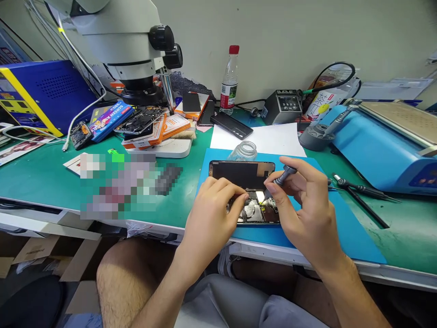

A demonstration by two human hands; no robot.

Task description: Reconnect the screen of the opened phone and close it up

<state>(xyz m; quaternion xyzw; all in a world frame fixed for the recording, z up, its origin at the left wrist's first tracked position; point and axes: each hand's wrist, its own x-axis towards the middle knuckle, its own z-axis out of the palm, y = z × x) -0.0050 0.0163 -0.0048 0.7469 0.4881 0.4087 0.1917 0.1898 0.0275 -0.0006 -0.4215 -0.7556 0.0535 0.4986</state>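
An opened phone (253, 213) lies on the blue mat, its inner parts showing and its dark screen (235, 175) raised along the far edge. My right hand (305, 200) is closed round a grey screwdriver (285, 175), held tilted with its tip down among the phone's parts. Over the phone's left side, my left hand (216, 205) is closed, thumb and forefinger pinched together. Whatever sits between those fingertips, if anything, is too small to make out. Both hands cover parts of the phone.
Behind the phone stands a glass jar (246, 150) near white paper (269, 139). A microscope (129, 41) rises at the back left above stacked boxes and phone parts. Several tools, including tweezers (368, 189), lie right of the blue mat (355, 232), before a blue machine (385, 155).
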